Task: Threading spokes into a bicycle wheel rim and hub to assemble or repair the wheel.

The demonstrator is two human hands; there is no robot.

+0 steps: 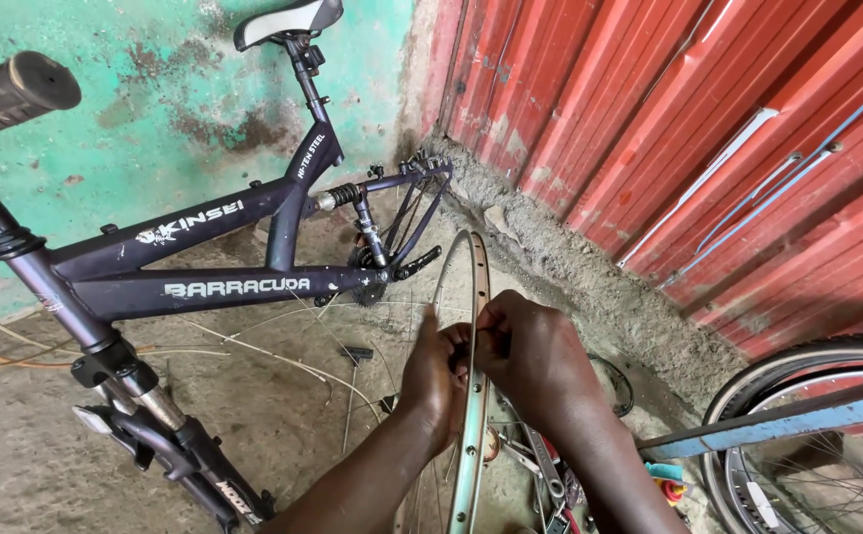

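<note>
A: Biggest thing first?

B: The red corrugated metal wall [728,148] on the right, meeting a green, flaking wall [155,109] at the corner, with a rough concrete floor [36,445] below

A: And then?

B: A dark purple bicycle frame [204,267] with no wheels, leaning against the green wall, saddle [288,20] at the top, black handlebar grip [11,94] at upper left. At lower right, part of another bicycle's tyre [797,366] behind a blue tube [777,425]

A: What are the hands on?

B: A bare silver wheel rim [471,396], standing upright on edge in the middle, just in front of the frame. Thin spokes [352,326] run from it toward the left

A: The grip?

B: The left hand [436,371] is curled around the rim's left side, fingers pinched together at its edge. The right hand [530,351] is closed on the rim from the right, fingertips pressed against it, touching the left hand

A: Smallest bits?

B: Some tools [550,485] lying on the floor beneath the forearms
</note>
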